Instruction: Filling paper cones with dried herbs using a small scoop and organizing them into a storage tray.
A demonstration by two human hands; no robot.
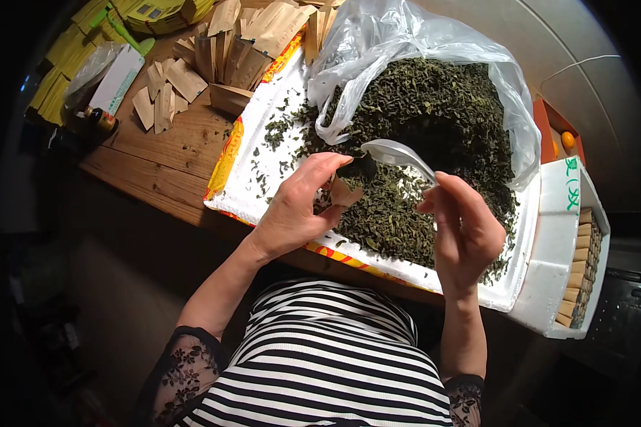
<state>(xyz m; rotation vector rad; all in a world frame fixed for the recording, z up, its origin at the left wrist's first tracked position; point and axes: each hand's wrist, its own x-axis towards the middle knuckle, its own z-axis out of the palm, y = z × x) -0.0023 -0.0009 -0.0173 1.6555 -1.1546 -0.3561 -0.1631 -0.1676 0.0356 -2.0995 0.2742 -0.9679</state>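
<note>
Over the white foam tray (246, 167), the left hand (295, 206) has its thumb and fingers clamped on a small brown paper packet (345, 192). The right hand (468, 224), also above the tray, has its grip together on the handle of a pale spoon (404, 156), whose bowl sits near the packet. Dark dried leaves (392, 220) lie below in the tray, heaped toward its far side inside a clear plastic bag (420, 39).

To work cleanly, it would help to keep the packet's mouth spread, bring the spoon right to it and tip gently, so strays drop into the tray.

The packet's inside is hard to make out, the left fingers partly cover it, and whether the spoon carries leaves cannot be told.
</note>
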